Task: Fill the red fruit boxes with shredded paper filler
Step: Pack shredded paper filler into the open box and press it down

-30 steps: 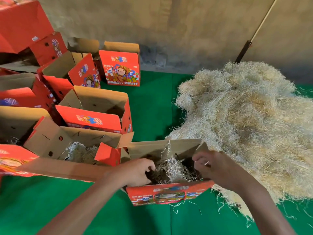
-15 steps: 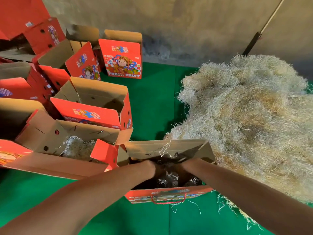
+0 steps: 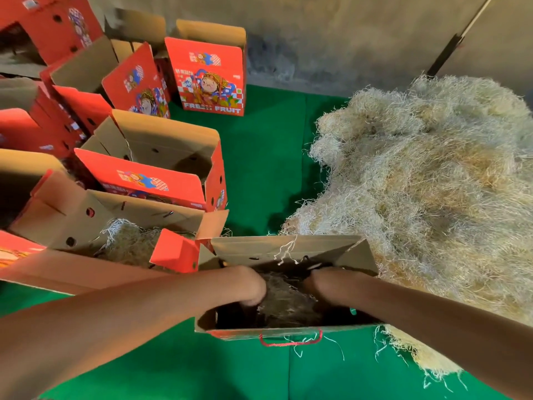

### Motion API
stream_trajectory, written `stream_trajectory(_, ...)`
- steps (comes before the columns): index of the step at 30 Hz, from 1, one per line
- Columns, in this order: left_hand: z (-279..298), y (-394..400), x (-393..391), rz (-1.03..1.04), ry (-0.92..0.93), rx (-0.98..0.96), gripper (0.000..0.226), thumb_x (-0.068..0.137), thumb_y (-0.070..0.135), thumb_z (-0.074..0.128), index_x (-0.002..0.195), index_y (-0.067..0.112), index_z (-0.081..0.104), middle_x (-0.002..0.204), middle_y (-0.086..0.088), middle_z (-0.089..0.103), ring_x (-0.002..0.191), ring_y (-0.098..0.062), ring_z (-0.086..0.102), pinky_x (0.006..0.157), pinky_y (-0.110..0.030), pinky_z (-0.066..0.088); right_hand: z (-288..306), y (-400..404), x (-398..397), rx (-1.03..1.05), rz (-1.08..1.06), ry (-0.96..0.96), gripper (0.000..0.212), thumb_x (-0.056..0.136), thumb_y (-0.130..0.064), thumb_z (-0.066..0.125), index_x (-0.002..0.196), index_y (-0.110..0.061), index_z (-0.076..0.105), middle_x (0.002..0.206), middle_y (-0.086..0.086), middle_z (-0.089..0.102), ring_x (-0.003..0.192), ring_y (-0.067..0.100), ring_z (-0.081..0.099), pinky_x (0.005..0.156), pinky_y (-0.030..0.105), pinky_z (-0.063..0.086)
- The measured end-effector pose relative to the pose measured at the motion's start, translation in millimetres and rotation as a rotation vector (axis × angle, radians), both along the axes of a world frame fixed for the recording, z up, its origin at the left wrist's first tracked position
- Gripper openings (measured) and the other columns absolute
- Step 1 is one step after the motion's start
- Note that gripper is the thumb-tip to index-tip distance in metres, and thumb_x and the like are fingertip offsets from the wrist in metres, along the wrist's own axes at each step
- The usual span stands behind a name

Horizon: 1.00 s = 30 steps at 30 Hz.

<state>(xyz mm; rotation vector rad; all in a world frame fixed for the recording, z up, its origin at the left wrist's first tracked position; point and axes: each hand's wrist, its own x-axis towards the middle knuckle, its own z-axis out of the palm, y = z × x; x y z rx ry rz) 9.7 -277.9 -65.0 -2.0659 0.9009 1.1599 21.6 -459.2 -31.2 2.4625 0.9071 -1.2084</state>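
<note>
Open red cardboard fruit box with a red cord handle [image 3: 288, 332]: stood on the green cloth floor covering [image 3: 268, 157], nearest the person. Since a second earlier, both hands had sunk from the box's rim into its dark interior.

Left hand [image 3: 252, 287] and right hand [image 3: 313, 280]: wrists inside the box, against the shredded pale paper filler in the box [image 3: 284, 301]; fingers hidden, so their spread or grip could not be told.

Large loose heap of shredded pale paper filler [image 3: 432, 183]: right of the box, touching its right wall.

Second open red box holding some filler [image 3: 86, 223]: just left of the box, flaps nearly meeting. Other open red boxes [image 3: 150, 168] lay beyond it.

Bare green covering remained behind and before the box.
</note>
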Motion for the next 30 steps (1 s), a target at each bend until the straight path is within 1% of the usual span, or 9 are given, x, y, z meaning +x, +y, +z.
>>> stream_trajectory(3, 11, -7, 2, 0.201, -0.121, -0.256, 0.027, 0.096, 0.013, 0.059, 0.121, 0.005, 0.066, 0.124, -0.013, 0.067, 0.112, -0.032, 0.064, 0.081, -0.038, 0.052, -3, 19, 7, 0.129, 0.216, -0.094, 0.021, 0.095, -0.014, 0.058, 0.113, -0.009, 0.066, 0.107, 0.018, 0.068, 0.098, 0.036, 0.065, 0.084, 0.041, 0.052)
stream_trajectory(6, 3, -13, 0, 0.187, -0.075, -0.314, 0.038, 0.104, 0.016, 0.048, 0.141, 0.008, 0.052, 0.149, -0.013, 0.048, 0.136, -0.034, 0.046, 0.100, -0.049, 0.048, -25, 39, 2, 0.013, 0.400, 0.011, 0.030, 0.099, -0.016, 0.056, 0.128, -0.009, 0.063, 0.128, 0.015, 0.063, 0.116, 0.035, 0.060, 0.093, 0.042, 0.049)
stream_trajectory(10, -24, -11, -3, 0.109, -0.016, -0.383, 0.037, 0.108, 0.012, 0.037, 0.139, 0.000, 0.052, 0.147, -0.021, 0.046, 0.135, -0.037, 0.045, 0.105, -0.047, 0.042, -58, 36, -4, 0.095, 0.208, 0.046, 0.038, 0.106, -0.024, 0.045, 0.126, 0.002, 0.063, 0.134, 0.023, 0.059, 0.125, 0.036, 0.054, 0.101, 0.039, 0.037)
stream_trajectory(15, -57, -8, -9, 0.033, -0.065, -0.324, 0.039, 0.105, 0.030, 0.049, 0.139, 0.012, 0.055, 0.147, -0.014, 0.048, 0.133, -0.034, 0.049, 0.104, -0.048, 0.045, -73, 33, -10, -0.010, 0.214, -0.036, 0.046, 0.107, -0.034, 0.039, 0.141, -0.006, 0.052, 0.147, 0.019, 0.049, 0.135, 0.034, 0.046, 0.109, 0.039, 0.036)
stream_trajectory(19, -68, 10, -17, 0.044, -0.103, -0.234, 0.036, 0.101, 0.025, 0.053, 0.134, 0.012, 0.059, 0.141, -0.012, 0.054, 0.131, -0.031, 0.049, 0.105, -0.046, 0.043, -78, 24, -13, -0.185, 0.377, -0.117, 0.041, 0.105, -0.037, 0.041, 0.132, -0.012, 0.060, 0.137, 0.015, 0.059, 0.127, 0.033, 0.054, 0.104, 0.043, 0.041)
stream_trajectory(21, -65, 24, -20, 0.086, 0.031, -0.212, 0.039, 0.096, 0.031, 0.060, 0.131, 0.014, 0.063, 0.137, -0.006, 0.059, 0.130, -0.025, 0.053, 0.108, -0.041, 0.042, -75, 19, -11, -0.229, 0.389, -0.147, 0.040, 0.101, -0.043, 0.048, 0.121, -0.015, 0.067, 0.127, 0.013, 0.065, 0.119, 0.030, 0.060, 0.096, 0.040, 0.043)
stream_trajectory(24, -48, 30, -17, 0.029, 0.040, -0.107, 0.042, 0.098, 0.036, 0.053, 0.133, 0.015, 0.061, 0.145, -0.011, 0.053, 0.138, -0.032, 0.041, 0.117, -0.054, 0.023, -65, 13, -4, -0.205, 0.263, -0.198, 0.024, 0.099, -0.033, 0.056, 0.104, -0.017, 0.073, 0.114, 0.005, 0.072, 0.109, 0.025, 0.067, 0.083, 0.034, 0.048)
stream_trajectory(27, -21, 8, -15, -0.128, 0.099, 0.040, 0.044, 0.104, 0.040, 0.047, 0.138, 0.013, 0.056, 0.141, -0.011, 0.053, 0.131, -0.032, 0.049, 0.096, -0.048, 0.045, -62, 12, -4, -0.144, 0.402, -0.309, 0.023, 0.105, -0.020, 0.047, 0.112, -0.011, 0.067, 0.117, 0.010, 0.069, 0.106, 0.028, 0.066, 0.071, 0.034, 0.049)
stream_trajectory(30, -11, -11, -7, 0.046, -0.075, -0.140, 0.037, 0.102, 0.033, 0.054, 0.133, 0.014, 0.059, 0.134, -0.008, 0.060, 0.121, -0.033, 0.060, 0.082, -0.042, 0.053, -66, 10, -6, -0.010, 0.539, -0.348, 0.028, 0.102, -0.021, 0.050, 0.122, -0.008, 0.064, 0.130, 0.018, 0.056, 0.116, 0.036, 0.056, 0.074, 0.042, 0.051)
